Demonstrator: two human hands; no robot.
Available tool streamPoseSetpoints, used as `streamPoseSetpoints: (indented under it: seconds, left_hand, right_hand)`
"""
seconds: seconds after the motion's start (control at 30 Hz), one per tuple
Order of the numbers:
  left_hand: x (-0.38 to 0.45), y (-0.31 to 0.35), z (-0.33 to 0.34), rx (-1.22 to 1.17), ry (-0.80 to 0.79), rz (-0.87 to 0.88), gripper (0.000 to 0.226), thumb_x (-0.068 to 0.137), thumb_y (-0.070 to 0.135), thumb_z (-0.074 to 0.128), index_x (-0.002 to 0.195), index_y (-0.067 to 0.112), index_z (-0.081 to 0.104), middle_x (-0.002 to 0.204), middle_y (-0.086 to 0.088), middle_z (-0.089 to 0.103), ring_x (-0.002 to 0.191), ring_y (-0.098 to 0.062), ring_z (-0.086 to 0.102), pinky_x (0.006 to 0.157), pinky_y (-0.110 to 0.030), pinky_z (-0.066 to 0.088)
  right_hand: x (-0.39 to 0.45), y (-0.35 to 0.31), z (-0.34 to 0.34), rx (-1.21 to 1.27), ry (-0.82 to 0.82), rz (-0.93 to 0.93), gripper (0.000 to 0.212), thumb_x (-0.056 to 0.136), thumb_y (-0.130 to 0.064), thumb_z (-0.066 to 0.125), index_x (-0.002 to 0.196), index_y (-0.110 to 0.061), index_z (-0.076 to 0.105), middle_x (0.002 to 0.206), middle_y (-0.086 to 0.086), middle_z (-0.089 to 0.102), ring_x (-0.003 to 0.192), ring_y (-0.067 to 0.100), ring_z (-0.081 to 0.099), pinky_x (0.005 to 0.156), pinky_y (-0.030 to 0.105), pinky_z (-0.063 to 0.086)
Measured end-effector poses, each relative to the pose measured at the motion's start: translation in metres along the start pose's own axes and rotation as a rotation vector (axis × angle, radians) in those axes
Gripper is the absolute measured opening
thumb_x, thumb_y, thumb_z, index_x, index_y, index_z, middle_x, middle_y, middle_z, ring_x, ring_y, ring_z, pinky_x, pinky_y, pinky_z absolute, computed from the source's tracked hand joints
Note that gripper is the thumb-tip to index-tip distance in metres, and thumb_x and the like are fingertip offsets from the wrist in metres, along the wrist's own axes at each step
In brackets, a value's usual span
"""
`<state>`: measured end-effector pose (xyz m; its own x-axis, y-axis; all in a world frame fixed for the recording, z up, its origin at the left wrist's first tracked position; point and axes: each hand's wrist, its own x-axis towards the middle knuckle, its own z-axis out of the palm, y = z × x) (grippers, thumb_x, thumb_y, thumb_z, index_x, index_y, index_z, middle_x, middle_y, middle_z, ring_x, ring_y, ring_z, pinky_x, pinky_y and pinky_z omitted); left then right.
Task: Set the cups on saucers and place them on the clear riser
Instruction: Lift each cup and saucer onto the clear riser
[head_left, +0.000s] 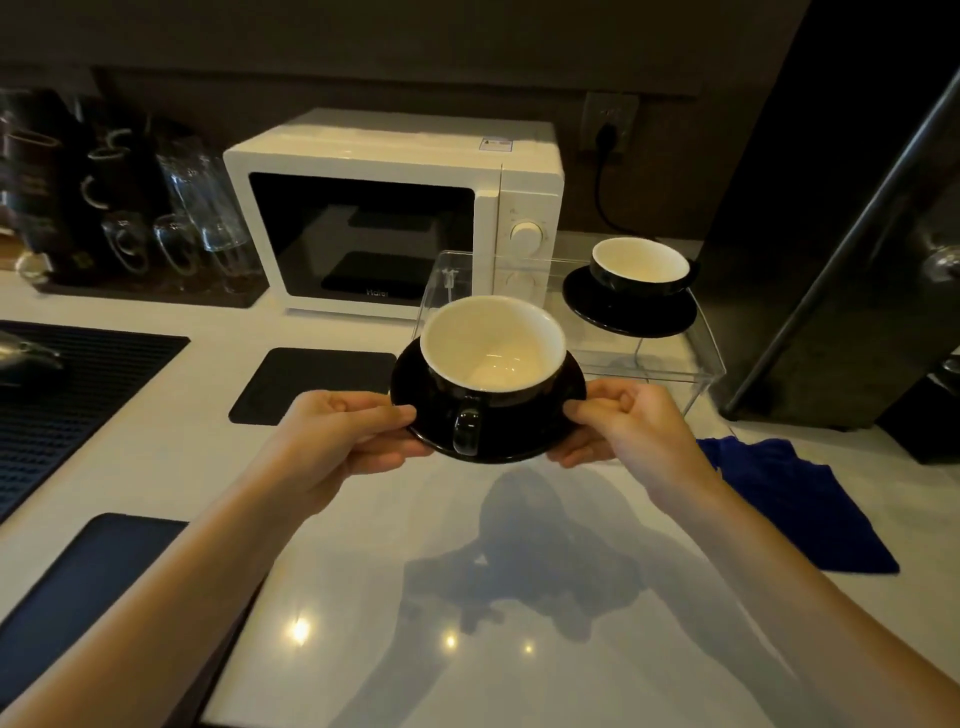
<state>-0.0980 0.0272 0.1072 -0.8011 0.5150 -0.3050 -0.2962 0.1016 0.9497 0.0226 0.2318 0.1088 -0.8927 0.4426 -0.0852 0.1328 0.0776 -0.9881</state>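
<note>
Black on the outside and cream within, the cup (492, 349) sits empty on its saucer (488, 415), handle turned toward me. I hold the saucer above the counter (415, 571) with both hands: my left hand (337, 436) pinches its left rim, my right hand (623, 421) its right rim, thumbs on top and fingers curled beneath. Beyond it stands the riser (675, 358), just beside the microwave (395, 208). A far cup (641, 265), also empty, rests on a far saucer (628, 309) on the riser's top at the right. A blue cloth (800, 499) lies on the counter to my right.
</note>
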Motion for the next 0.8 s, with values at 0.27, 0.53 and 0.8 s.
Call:
streamPoseSetpoints:
  seconds: [0.27,0.53,0.8]
  left_hand:
    - [0.04,0.042,0.007,-0.02,0.022,0.027,0.009,0.08,0.005,0.06,0.081,0.005,0.069,0.072,-0.011,0.075,0.059,-0.015,0.071,0.045,-0.016,0.053]
    - [0.095,0.048,0.016,0.012,0.116,-0.013,0.006,0.08,0.004,0.061,0.081,0.003,0.067,0.07,-0.013,0.074,0.061,-0.018,0.071,0.047,-0.018,0.054]
    - [0.13,0.043,0.02,0.073,0.137,-0.052,0.005,0.08,0.002,0.061,0.078,0.002,0.065,0.059,-0.01,0.072,0.054,-0.017,0.07,0.045,-0.019,0.054]
  right_hand:
    - [0.046,-0.035,-0.005,-0.015,0.049,-0.045,0.014,0.088,-0.002,0.052,0.08,-0.006,0.063,0.065,0.009,0.07,0.049,0.014,0.068,0.046,0.02,0.056]
    - [0.096,-0.024,-0.008,-0.001,0.117,0.056,0.013,0.089,-0.006,0.053,0.092,0.001,0.064,0.075,0.016,0.072,0.057,0.016,0.071,0.05,0.019,0.056]
    - [0.13,-0.004,-0.008,-0.033,0.158,0.144,0.015,0.087,-0.008,0.057,0.092,0.003,0.065,0.074,0.014,0.073,0.059,0.017,0.072,0.054,0.018,0.057]
